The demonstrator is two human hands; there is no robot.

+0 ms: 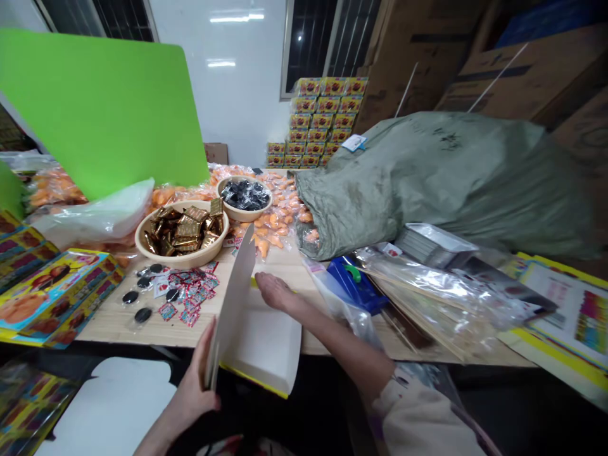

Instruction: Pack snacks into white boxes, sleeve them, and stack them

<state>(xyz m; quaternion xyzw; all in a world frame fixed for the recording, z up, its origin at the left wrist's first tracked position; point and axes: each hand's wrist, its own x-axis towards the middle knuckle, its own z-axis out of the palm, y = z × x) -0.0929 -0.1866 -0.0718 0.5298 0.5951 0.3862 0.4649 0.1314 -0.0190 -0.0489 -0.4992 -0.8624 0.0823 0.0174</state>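
Note:
A cardboard box [261, 342], white inside with yellow edges, is partly folded up at the front edge of the table, its tall flap standing on the left. My left hand [197, 377] grips that flap from outside, thumb on the near side and fingers behind it. At the far end of the box, my right hand [275, 292] is closed with fingers curled at the edge; the fingertips are partly hidden. Left of the box lie small red-and-blue sachets [192, 291] and several black discs [142, 315] in clear wrappers.
Behind are a bowl of gold-brown packets [183, 261], a bowl of black wrapped pieces [244, 215] and orange wrapped pieces [275, 221]. A large grey-green sack [427, 171] and a blue tool [354, 285] lie right. Printed boxes [61, 291] and a green board [109, 114] stand left.

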